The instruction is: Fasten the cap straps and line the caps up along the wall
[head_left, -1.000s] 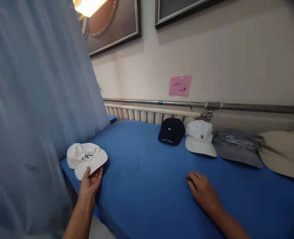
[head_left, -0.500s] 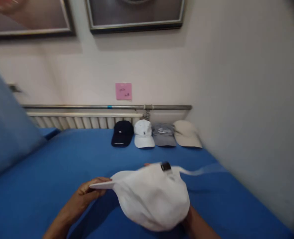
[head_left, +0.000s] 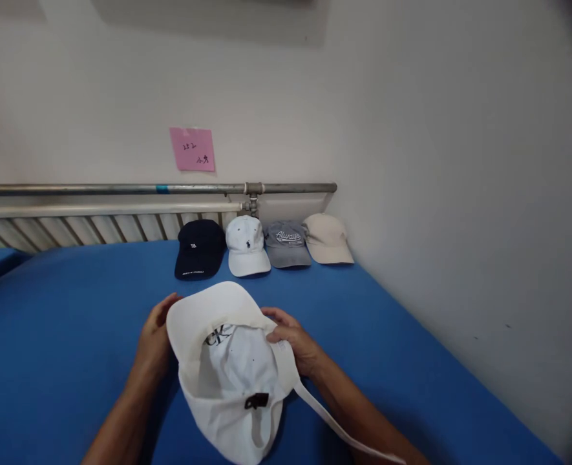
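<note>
A white cap (head_left: pixel 242 368) is held up over the blue surface, its hollow inside facing me. Its brim points to the upper left, and a black buckle and a loose white strap show at the back edge. My left hand (head_left: pixel 156 332) grips the brim's left edge, fingers partly hidden behind it. On the other side, my right hand (head_left: pixel 293 339) pinches the cap's rim, thumb inside.
Behind stand a black cap (head_left: pixel 200 248), a white cap (head_left: pixel 247 245), a grey cap (head_left: pixel 287 244) and a beige cap (head_left: pixel 328 237) on the blue surface (head_left: pixel 72 336). Pipes (head_left: pixel 193 189), a radiator and a wall with a pink note (head_left: pixel 192 150) lie beyond.
The held cap has turned from side-on to show its inside, brim now upward. My right hand has come into view at its right rim. The camera view has shifted down and right.
</note>
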The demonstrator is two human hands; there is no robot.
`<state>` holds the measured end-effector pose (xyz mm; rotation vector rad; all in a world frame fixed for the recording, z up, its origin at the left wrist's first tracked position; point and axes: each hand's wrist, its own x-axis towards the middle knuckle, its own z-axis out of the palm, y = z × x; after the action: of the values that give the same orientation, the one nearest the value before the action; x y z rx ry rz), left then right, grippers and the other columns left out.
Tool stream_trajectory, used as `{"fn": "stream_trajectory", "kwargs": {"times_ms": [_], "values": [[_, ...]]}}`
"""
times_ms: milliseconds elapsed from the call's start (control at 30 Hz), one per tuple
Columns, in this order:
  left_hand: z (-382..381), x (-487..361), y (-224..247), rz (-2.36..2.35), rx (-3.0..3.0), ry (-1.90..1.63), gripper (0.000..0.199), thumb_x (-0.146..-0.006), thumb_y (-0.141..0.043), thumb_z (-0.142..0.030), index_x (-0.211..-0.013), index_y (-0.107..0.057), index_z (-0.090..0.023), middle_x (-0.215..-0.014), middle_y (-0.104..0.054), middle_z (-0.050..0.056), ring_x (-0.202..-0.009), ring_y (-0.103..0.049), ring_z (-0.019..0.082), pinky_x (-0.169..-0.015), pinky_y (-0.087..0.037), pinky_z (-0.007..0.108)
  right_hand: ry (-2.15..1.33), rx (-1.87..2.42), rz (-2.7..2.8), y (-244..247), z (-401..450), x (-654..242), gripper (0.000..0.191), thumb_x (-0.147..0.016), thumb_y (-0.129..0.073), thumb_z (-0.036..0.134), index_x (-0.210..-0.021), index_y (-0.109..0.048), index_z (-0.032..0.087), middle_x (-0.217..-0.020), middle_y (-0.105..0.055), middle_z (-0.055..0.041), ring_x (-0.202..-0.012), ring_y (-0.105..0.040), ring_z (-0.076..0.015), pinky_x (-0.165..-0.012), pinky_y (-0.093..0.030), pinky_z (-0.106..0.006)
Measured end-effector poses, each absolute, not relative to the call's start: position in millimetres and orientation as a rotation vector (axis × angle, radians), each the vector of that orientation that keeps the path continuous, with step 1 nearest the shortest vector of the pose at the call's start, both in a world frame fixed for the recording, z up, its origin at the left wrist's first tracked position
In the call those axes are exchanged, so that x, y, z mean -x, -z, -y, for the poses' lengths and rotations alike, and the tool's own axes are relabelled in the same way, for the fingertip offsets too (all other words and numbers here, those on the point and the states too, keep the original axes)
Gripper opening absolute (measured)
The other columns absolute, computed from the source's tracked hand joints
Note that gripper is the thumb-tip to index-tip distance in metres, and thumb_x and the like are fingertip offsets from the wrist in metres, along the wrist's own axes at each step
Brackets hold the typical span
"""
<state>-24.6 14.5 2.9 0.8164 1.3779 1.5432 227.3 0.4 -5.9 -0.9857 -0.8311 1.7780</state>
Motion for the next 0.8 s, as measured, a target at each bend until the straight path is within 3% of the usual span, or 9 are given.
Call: {"fn": "stream_trajectory", "kwargs": {"times_ms": [100, 200, 300, 400, 533, 633, 800], "values": [[0, 30, -9, -1.567, -0.916, -1.675, 0.032, -0.078, -0.061, -0.033, -0.109, -0.061, -0.027, -0.118, -0.06, 0.003, -0.103, -0.059, 0.021, -0.093, -0.044, 0.033, -1.721, 1.059, 0.755, 4, -1, -226, 0.047, -0.047, -0.055, 0.01, -0.092, -0.061, 0.019, -0.076, -0.066, 0.0024, -0.066, -0.058, -0.0151, -0.06, -0.042, -0.025], [17, 26, -21, -1.629, -1.446, -1.507, 0.029, -0.084, -0.056, -0.038, -0.111, -0.064, -0.031, -0.121, -0.061, 0.001, -0.118, -0.05, 0.024, -0.104, -0.033, 0.034, -1.734, 1.09, 0.664, 2, 1, -223, 0.047, -0.048, -0.055, 0.012, -0.094, -0.059, 0.019, -0.073, -0.066, 0.0016, -0.065, -0.058, -0.0159, -0.06, -0.042, -0.026], [28, 14, -26, -1.338, -1.939, -1.222, 0.031, -0.075, -0.067, -0.036, -0.105, -0.07, -0.03, -0.111, -0.068, 0.004, -0.112, -0.054, 0.03, -0.104, -0.031, 0.038, -1.738, 1.117, 0.623, 2, 2, -218, 0.048, -0.048, -0.057, 0.013, -0.095, -0.058, 0.02, -0.073, -0.066, 0.0016, -0.062, -0.057, -0.0157, -0.058, -0.041, -0.026], [34, 5, -26, -1.212, -2.072, -0.896, 0.037, -0.064, -0.076, -0.032, -0.101, -0.073, -0.031, -0.1, -0.071, 0.005, -0.107, -0.055, 0.034, -0.106, -0.028, 0.044, -1.663, 1.159, 0.693, 4, 1, -218, 0.044, -0.051, -0.061, 0.014, -0.095, -0.059, 0.02, -0.076, -0.065, 0.0014, -0.064, -0.057, -0.0152, -0.059, -0.041, -0.026], [35, 6, -33, -1.087, -2.04, -0.636, 0.012, -0.075, -0.066, -0.029, -0.084, -0.074, -0.031, -0.079, -0.07, 0.004, -0.081, -0.061, 0.027, -0.091, -0.041, 0.041, -1.492, 1.289, 0.893, 2, 1, -227, 0.035, -0.066, -0.064, 0.026, -0.1, -0.061, 0.02, -0.085, -0.067, -0.002, -0.074, -0.06, -0.0171, -0.067, -0.044, -0.029], [37, 11, -41, -1.093, -2.106, -0.562, 0.015, -0.082, -0.057, -0.031, -0.076, -0.071, -0.029, -0.074, -0.067, 0.003, -0.073, -0.059, 0.022, -0.071, -0.046, 0.03, -1.269, 1.339, 1.023, -3, 14, -240, 0.032, -0.078, -0.058, 0.036, -0.106, -0.061, 0.021, -0.102, -0.066, -0.0067, -0.087, -0.062, -0.0198, -0.075, -0.048, -0.033], [43, 18, -48, -1.135, -1.984, -0.622, 0.02, -0.084, -0.056, -0.035, -0.096, -0.071, -0.03, -0.089, -0.069, 0.004, -0.074, -0.062, 0.019, -0.063, -0.047, 0.023, -0.666, 1.247, 1.63, -5, 70, -268, 0.042, -0.082, -0.053, 0.018, -0.121, -0.056, 0.033, -0.132, -0.052, -0.0064, -0.117, -0.052, -0.0246, -0.088, -0.048, -0.04]]}}
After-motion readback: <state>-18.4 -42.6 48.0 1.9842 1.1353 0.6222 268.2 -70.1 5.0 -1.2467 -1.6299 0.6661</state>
